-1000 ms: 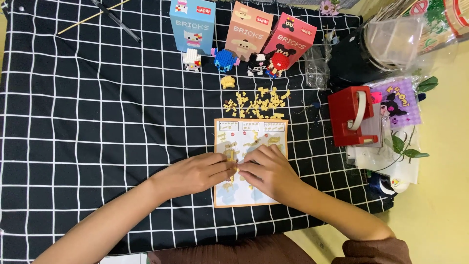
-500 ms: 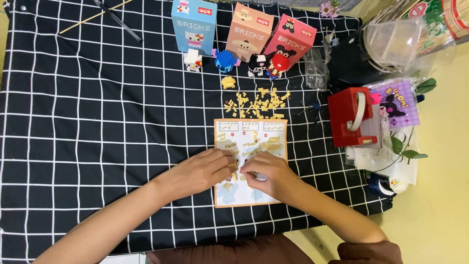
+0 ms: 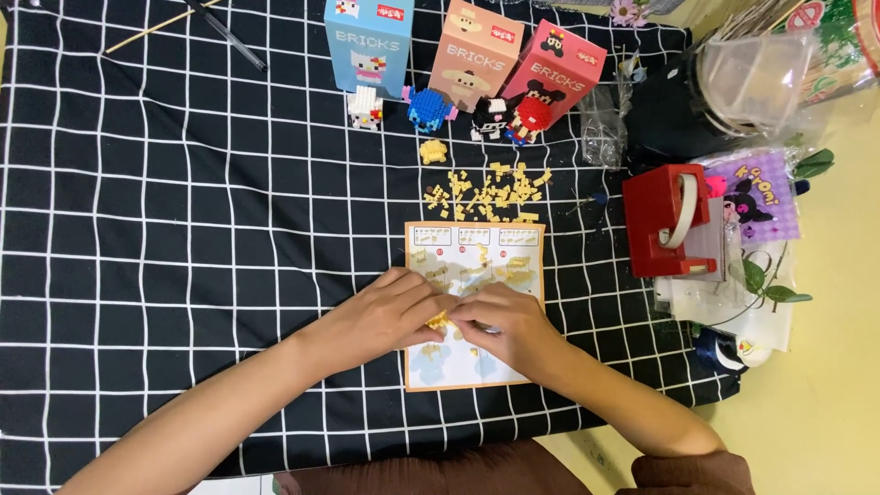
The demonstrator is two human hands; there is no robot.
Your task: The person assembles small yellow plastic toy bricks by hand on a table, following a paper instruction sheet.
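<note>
Both hands meet over an instruction sheet (image 3: 513, 243) with an orange border that lies on the black checked cloth (image 3: 183, 229). My left hand (image 3: 380, 316) and my right hand (image 3: 509, 325) pinch a small yellow brick piece (image 3: 440, 320) together between their fingertips. A slim grey tool shows under my right hand's fingers. Beyond the sheet lies a scatter of several loose yellow bricks (image 3: 486, 191), and a small yellow brick figure (image 3: 433, 150) sits further back.
Three upright boxes, blue (image 3: 368, 41), tan (image 3: 474, 50) and pink (image 3: 555, 69), stand at the back with small brick figures (image 3: 429, 107) before them. A red tape dispenser (image 3: 669, 220), a clear plastic cup (image 3: 752, 78) and a purple card (image 3: 756, 197) crowd the right side. A stick and pen lie far back left.
My hands have closed in together over the sheet's middle, fingertips now touching around the yellow piece. Nothing else on the cloth has moved.
</note>
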